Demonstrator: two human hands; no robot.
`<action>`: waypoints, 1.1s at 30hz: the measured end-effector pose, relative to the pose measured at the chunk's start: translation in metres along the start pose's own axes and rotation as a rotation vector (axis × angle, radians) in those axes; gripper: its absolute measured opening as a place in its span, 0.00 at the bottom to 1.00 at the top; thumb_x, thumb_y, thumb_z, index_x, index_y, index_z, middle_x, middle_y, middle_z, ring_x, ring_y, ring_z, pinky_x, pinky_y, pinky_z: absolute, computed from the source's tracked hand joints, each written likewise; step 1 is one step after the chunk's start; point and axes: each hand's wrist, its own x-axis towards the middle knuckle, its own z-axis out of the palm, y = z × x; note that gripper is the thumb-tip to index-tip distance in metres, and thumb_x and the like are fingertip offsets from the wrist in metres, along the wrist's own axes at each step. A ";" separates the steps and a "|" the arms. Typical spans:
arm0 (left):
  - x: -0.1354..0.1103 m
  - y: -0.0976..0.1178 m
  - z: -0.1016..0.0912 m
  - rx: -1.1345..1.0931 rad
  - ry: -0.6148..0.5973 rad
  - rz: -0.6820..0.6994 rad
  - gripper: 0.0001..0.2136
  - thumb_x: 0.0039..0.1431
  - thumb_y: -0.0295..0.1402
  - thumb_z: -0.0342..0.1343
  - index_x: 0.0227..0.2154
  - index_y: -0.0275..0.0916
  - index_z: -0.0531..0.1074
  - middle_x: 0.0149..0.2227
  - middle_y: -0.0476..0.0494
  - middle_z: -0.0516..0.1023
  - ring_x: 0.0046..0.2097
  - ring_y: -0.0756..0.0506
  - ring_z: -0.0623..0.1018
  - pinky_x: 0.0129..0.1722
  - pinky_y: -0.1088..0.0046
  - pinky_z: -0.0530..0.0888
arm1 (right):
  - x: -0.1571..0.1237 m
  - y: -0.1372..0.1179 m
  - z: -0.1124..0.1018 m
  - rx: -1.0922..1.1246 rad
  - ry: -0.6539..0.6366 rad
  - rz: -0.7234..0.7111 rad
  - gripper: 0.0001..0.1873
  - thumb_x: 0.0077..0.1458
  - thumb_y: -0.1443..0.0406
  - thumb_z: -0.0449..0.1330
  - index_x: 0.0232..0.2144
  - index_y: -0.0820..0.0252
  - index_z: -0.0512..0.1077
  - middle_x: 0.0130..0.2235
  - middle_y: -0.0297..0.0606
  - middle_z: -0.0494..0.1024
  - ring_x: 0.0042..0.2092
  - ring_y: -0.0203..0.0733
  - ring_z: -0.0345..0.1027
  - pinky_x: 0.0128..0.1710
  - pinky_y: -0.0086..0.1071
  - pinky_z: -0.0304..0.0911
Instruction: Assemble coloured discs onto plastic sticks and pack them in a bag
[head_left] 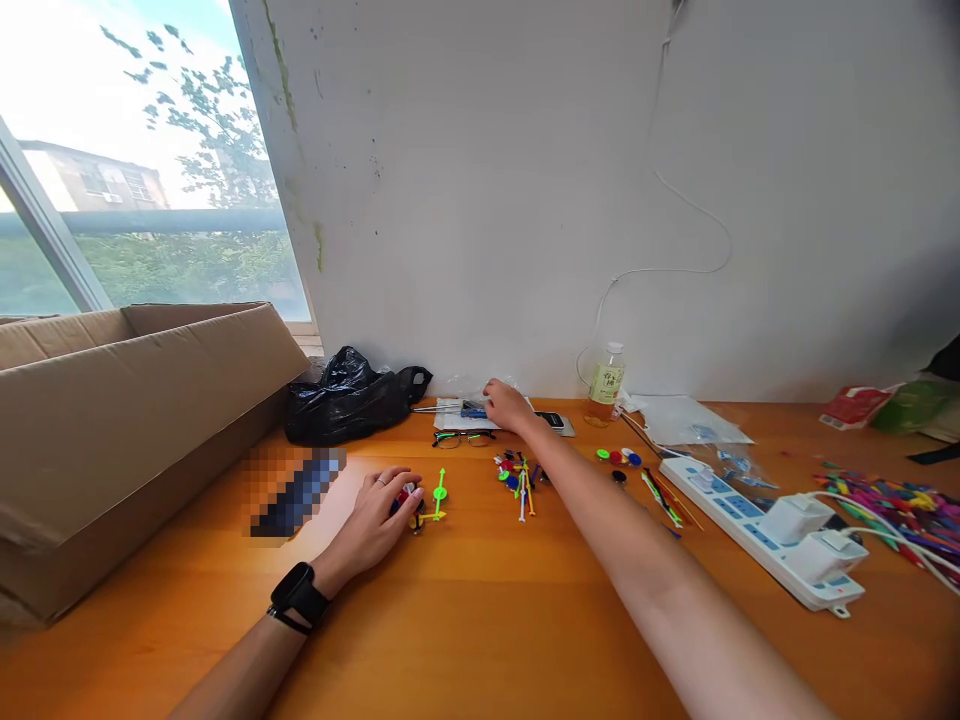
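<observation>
My left hand [379,515], wearing a ring and a black watch [298,597], lies with loosely bent fingers over small red, white and blue pieces [409,494]. Just right of it sit a bright green arrow-shaped plastic pointer [440,493] and a yellow one [433,516]. Stretched out toward the wall, my right hand [508,405] has its fingers bent together beside a blue-handled tool [472,412] and clear plastic. What its fingertips hold, if anything, is hidden. A pile of coloured pointers and discs [519,485] lies left of my right forearm.
Eyeglasses [463,439], a black plastic bag [349,395] and a cardboard box [142,430] stand to the left and back. Toward the right are a drink bottle [606,385], loose discs [618,457], a power strip [757,530] with plugs, and coloured balloon-like pieces [911,510].
</observation>
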 end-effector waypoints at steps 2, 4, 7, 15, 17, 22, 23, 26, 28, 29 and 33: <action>0.000 0.000 0.000 0.003 0.024 0.008 0.17 0.75 0.44 0.46 0.52 0.43 0.76 0.56 0.39 0.76 0.56 0.37 0.73 0.58 0.51 0.71 | 0.000 0.001 -0.006 0.025 0.063 -0.024 0.15 0.63 0.73 0.55 0.49 0.66 0.75 0.55 0.51 0.76 0.50 0.46 0.73 0.49 0.32 0.62; 0.000 -0.001 0.000 0.004 0.057 0.015 0.17 0.75 0.44 0.46 0.54 0.43 0.75 0.56 0.39 0.76 0.56 0.37 0.72 0.58 0.51 0.70 | -0.002 0.002 -0.015 0.050 0.135 -0.034 0.14 0.64 0.72 0.54 0.50 0.65 0.74 0.55 0.49 0.75 0.48 0.45 0.72 0.48 0.32 0.62; 0.000 -0.003 -0.001 0.010 0.106 0.007 0.17 0.76 0.44 0.46 0.57 0.43 0.72 0.58 0.39 0.74 0.59 0.36 0.69 0.61 0.50 0.67 | -0.009 0.002 -0.029 0.078 0.238 -0.029 0.12 0.64 0.67 0.57 0.49 0.63 0.72 0.53 0.47 0.74 0.45 0.44 0.70 0.47 0.34 0.62; 0.002 0.016 -0.016 -0.001 0.331 0.051 0.21 0.72 0.43 0.53 0.64 0.45 0.64 0.65 0.37 0.68 0.66 0.34 0.64 0.67 0.47 0.61 | -0.082 -0.033 -0.071 0.925 0.533 0.029 0.25 0.53 0.51 0.69 0.46 0.56 0.68 0.35 0.32 0.69 0.32 0.36 0.59 0.33 0.30 0.62; 0.003 0.035 -0.022 -0.127 0.324 0.035 0.24 0.70 0.44 0.56 0.65 0.46 0.63 0.65 0.36 0.67 0.66 0.33 0.65 0.66 0.48 0.64 | -0.114 -0.047 -0.080 1.124 0.425 0.117 0.19 0.56 0.50 0.66 0.40 0.57 0.71 0.32 0.32 0.69 0.29 0.35 0.58 0.29 0.28 0.59; 0.010 0.096 -0.019 -0.737 -0.013 -0.058 0.27 0.67 0.49 0.58 0.65 0.47 0.64 0.57 0.37 0.77 0.51 0.39 0.80 0.43 0.65 0.80 | -0.185 -0.070 -0.081 1.393 0.018 0.290 0.16 0.55 0.51 0.64 0.33 0.57 0.72 0.24 0.29 0.66 0.22 0.32 0.57 0.21 0.28 0.52; 0.011 0.106 -0.014 -0.808 -0.072 -0.068 0.25 0.65 0.49 0.61 0.61 0.45 0.68 0.50 0.39 0.81 0.46 0.41 0.82 0.40 0.67 0.80 | -0.194 -0.070 -0.077 1.399 -0.032 0.315 0.15 0.54 0.52 0.65 0.32 0.57 0.71 0.24 0.29 0.66 0.21 0.33 0.58 0.20 0.28 0.52; 0.012 0.119 0.005 -0.910 -0.128 -0.122 0.18 0.60 0.48 0.67 0.38 0.38 0.75 0.30 0.46 0.79 0.30 0.48 0.78 0.29 0.73 0.76 | -0.206 -0.059 -0.064 1.369 -0.087 0.379 0.12 0.49 0.55 0.64 0.31 0.57 0.70 0.24 0.29 0.70 0.19 0.31 0.56 0.19 0.28 0.50; 0.011 0.115 0.015 -0.944 -0.088 -0.168 0.19 0.55 0.48 0.70 0.32 0.37 0.71 0.26 0.50 0.75 0.25 0.51 0.75 0.23 0.77 0.73 | -0.206 -0.046 -0.055 1.320 -0.091 0.393 0.11 0.47 0.57 0.63 0.30 0.57 0.71 0.23 0.30 0.71 0.18 0.30 0.51 0.18 0.28 0.44; 0.010 0.112 0.019 -0.963 -0.069 -0.189 0.21 0.53 0.47 0.72 0.31 0.38 0.70 0.25 0.51 0.75 0.24 0.51 0.74 0.21 0.78 0.71 | -0.205 -0.041 -0.051 1.299 -0.112 0.389 0.11 0.46 0.58 0.63 0.30 0.58 0.71 0.23 0.30 0.71 0.19 0.30 0.50 0.19 0.28 0.42; 0.007 0.097 0.023 -1.042 -0.011 -0.232 0.24 0.50 0.48 0.73 0.31 0.40 0.63 0.23 0.56 0.72 0.21 0.52 0.74 0.19 0.80 0.69 | -0.206 -0.033 -0.045 1.197 0.057 0.350 0.16 0.47 0.57 0.66 0.36 0.56 0.69 0.28 0.32 0.72 0.25 0.35 0.57 0.23 0.29 0.52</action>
